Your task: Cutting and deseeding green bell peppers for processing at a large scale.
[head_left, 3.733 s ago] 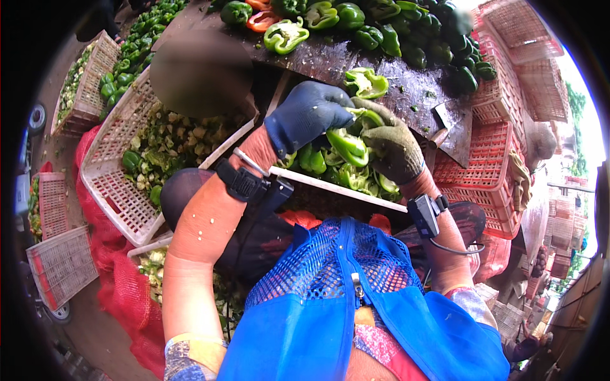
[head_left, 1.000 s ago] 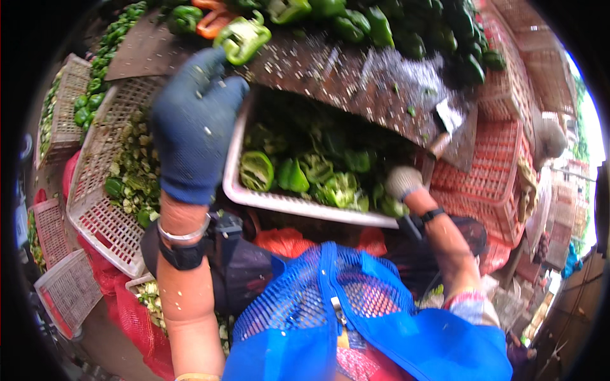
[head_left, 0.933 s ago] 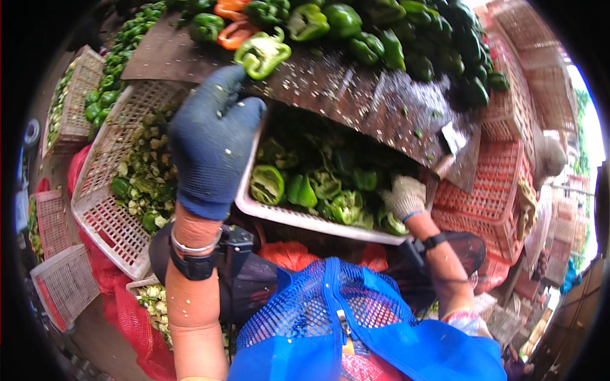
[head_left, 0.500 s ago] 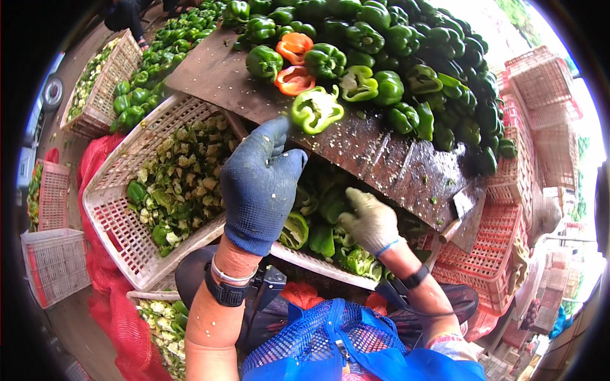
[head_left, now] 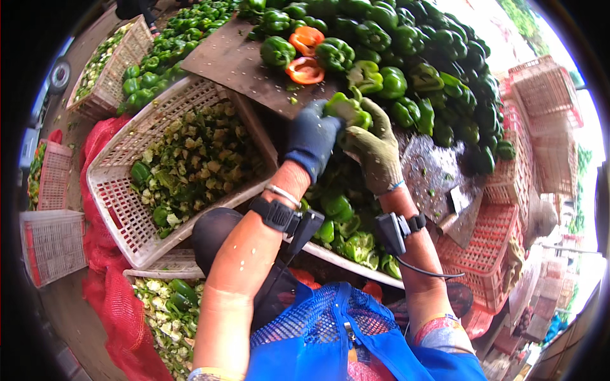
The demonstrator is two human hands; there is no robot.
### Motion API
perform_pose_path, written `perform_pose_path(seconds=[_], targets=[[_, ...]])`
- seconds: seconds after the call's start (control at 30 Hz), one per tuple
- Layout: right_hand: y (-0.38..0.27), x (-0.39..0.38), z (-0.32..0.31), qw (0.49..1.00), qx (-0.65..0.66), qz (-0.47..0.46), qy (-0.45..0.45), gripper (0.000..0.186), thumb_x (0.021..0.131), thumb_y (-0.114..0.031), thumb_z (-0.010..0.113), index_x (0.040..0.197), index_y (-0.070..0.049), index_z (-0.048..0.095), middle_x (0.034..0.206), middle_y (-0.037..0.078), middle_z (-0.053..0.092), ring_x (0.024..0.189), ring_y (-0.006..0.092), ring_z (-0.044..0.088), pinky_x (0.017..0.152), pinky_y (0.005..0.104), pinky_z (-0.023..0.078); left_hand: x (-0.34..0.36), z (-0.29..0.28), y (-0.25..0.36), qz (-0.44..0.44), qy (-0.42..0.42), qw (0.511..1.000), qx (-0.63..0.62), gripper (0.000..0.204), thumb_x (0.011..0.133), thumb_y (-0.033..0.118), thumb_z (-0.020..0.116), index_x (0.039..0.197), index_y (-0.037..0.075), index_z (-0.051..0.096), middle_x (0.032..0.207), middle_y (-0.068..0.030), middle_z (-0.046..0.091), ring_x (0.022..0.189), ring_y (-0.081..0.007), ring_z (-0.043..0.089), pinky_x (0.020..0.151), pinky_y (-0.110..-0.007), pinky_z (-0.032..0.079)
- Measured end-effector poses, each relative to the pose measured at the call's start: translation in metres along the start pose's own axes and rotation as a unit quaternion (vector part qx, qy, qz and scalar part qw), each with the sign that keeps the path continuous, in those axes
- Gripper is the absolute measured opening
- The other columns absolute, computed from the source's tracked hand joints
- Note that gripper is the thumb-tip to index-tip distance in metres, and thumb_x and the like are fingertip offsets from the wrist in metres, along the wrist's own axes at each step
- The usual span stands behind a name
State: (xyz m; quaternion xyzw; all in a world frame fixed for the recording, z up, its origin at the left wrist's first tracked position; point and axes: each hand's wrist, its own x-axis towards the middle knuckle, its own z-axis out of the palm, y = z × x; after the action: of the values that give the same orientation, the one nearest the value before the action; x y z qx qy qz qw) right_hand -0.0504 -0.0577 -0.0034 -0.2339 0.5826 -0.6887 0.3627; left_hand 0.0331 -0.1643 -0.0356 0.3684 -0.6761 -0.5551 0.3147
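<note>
Both hands meet over the near edge of a wooden board (head_left: 216, 60), on a cut green bell pepper (head_left: 348, 109). My left hand (head_left: 312, 141), in a blue glove, is closed on its left side. In a pale greenish glove, my right hand (head_left: 375, 149) has its thumb and fingers around the right side. Below the hands, a crate holds cut green peppers (head_left: 337, 209), partly hidden by my arms. Orange pepper halves (head_left: 306, 70) lie on the board beside a heap of whole green peppers (head_left: 375, 35). A wooden-handled knife (head_left: 448, 222) rests at the board's right end.
At my left stands a white crate (head_left: 114, 171) of pepper cores and scraps, with red mesh sacking (head_left: 101, 247) beside it. Another scrap-filled container (head_left: 168, 274) sits at lower left. Stacked red and pale crates (head_left: 480, 254) rise on the right. Loose peppers (head_left: 149, 79) cover the far-left ground.
My right hand has risen from above the lower crate to the pepper. My left hand has shifted right and up, and the cut pepper from the board's edge is now between both hands.
</note>
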Motion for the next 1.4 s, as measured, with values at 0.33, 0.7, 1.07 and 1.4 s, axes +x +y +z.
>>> perform_pose_path(seconds=[0.33, 0.7, 1.07, 1.4], targets=[[-0.024, -0.109, -0.065, 0.992, 0.023, 0.118, -0.037, 0.057, 0.088, -0.013, 0.068, 0.14, -0.002, 0.046, 0.117, 0.012, 0.064, 0.091, 0.02, 0.069, 0.07, 0.0393, 0.063, -0.083, 0.003, 0.046, 0.286, -0.097, 0.923, 0.241, 0.076, 0.077, 0.031, 0.081, 0.14, 0.007, 0.046, 0.108, -0.0187, 0.066, 0.096, -0.0395, 0.066, 0.084, -0.045, 0.054], [0.005, -0.152, -0.061, 0.987, 0.061, 0.148, 0.003, 0.036, 0.091, -0.013, 0.065, 0.125, -0.004, 0.058, 0.117, 0.006, 0.066, 0.103, 0.0163, 0.065, 0.085, 0.0325, 0.057, -0.105, 0.015, 0.031, 0.306, -0.184, 0.903, 0.238, 0.029, 0.076, 0.033, 0.077, 0.091, 0.01, 0.066, 0.08, -0.0141, 0.068, 0.076, -0.0361, 0.068, 0.068, -0.045, 0.054], [-0.022, -0.126, -0.102, 0.781, -0.62, 0.005, 0.067, 0.065, 0.077, -0.029, 0.081, 0.13, -0.001, 0.06, 0.119, 0.017, 0.066, 0.109, 0.0268, 0.065, 0.094, 0.0372, 0.052, -0.066, -0.028, 0.045, -0.159, -0.202, 0.908, -0.331, 0.022, 0.095, 0.023, 0.063, 0.1, 0.002, 0.064, 0.078, -0.0111, 0.067, 0.059, -0.0222, 0.069, 0.053, -0.037, 0.06], [-0.043, 0.035, -0.095, 0.729, -0.599, -0.276, 0.182, 0.055, 0.077, -0.032, 0.077, 0.126, -0.01, 0.063, 0.12, 0.016, 0.065, 0.111, 0.035, 0.062, 0.096, 0.0429, 0.051, -0.046, -0.12, 0.041, 0.172, 0.221, 0.909, 0.308, 0.061, 0.083, 0.002, 0.069, 0.14, -0.005, 0.049, 0.136, -0.0219, 0.059, 0.117, -0.0296, 0.062, 0.1, -0.04, 0.048]])
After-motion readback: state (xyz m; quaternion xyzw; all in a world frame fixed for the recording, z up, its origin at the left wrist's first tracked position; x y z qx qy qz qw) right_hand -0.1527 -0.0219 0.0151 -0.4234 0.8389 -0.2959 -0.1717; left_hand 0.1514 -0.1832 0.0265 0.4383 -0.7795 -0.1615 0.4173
